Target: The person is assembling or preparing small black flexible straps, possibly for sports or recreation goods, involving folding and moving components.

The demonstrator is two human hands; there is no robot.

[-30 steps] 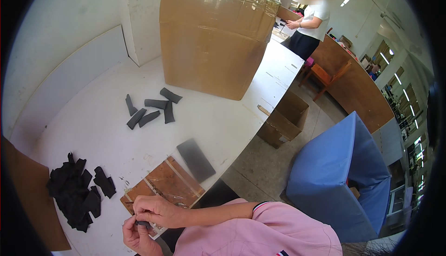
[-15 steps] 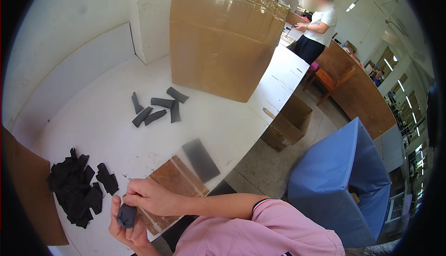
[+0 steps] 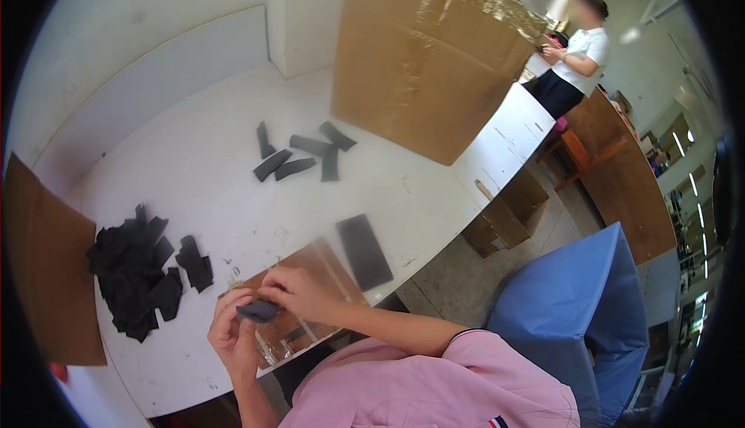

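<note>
Between my hands, above the table's front edge, is a small dark grey cloth piece (image 3: 258, 311). My left hand (image 3: 233, 331) grips it from the left with thumb and fingers. The fingers of my right hand (image 3: 299, 292) are closed on its upper right edge. Under my hands lies a brown board (image 3: 330, 265) with clear strips along it. To the left sits a heap of black cloth pieces (image 3: 128, 277), with a few loose black pieces (image 3: 194, 263) beside it. Farther off, several grey rolled or folded cloth pieces (image 3: 295, 167) lie in a loose group.
A flat dark grey rectangular slab (image 3: 364, 252) lies right of the board. A large taped carton (image 3: 434, 63) stands at the back, and a brown cardboard panel (image 3: 50, 265) at the left. Beyond the table's right edge are a blue fabric bin (image 3: 543, 319), an open carton (image 3: 508, 214) and a standing person (image 3: 578, 63).
My view has shifted, so the table's things appear farther right. The cloth piece has turned from end-on to lying more sideways, and my hands now hold it from opposite sides.
</note>
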